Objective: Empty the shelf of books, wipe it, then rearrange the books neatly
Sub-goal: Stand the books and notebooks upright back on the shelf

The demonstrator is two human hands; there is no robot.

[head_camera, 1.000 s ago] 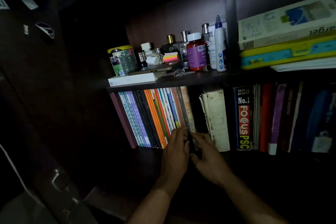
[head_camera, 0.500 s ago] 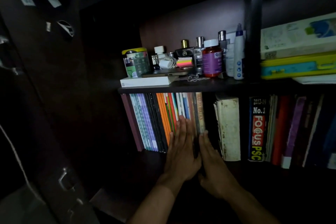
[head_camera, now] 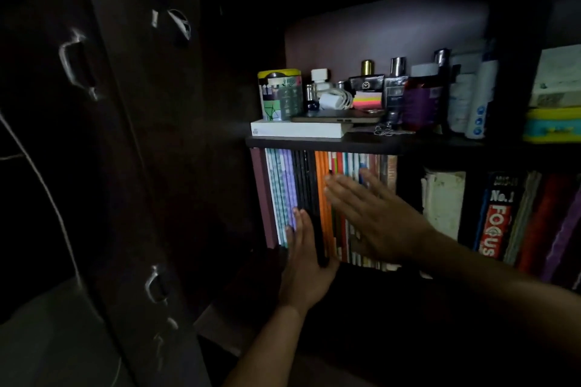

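While dim light hides much, the head view shows a row of thin books (head_camera: pixel 327 198) with glossy coloured spines, upright in the left compartment of a dark wooden shelf (head_camera: pixel 323 144). Left hand (head_camera: pixel 303 264): fingers straight and pressed together, flat against the black spines. Right hand (head_camera: pixel 377 217): fingers straight, slightly spread, blurred, laid over the orange and white spines. Above stand a patterned tin (head_camera: pixel 280 94), a flat white box (head_camera: pixel 298 129) and bottles (head_camera: pixel 421 97). Thicker volumes, one lettered FOCUS (head_camera: pixel 496 223), stand at right.

Dim room; dark wooden cabinet (head_camera: pixel 132 166), metal handles (head_camera: pixel 75 63) at left.
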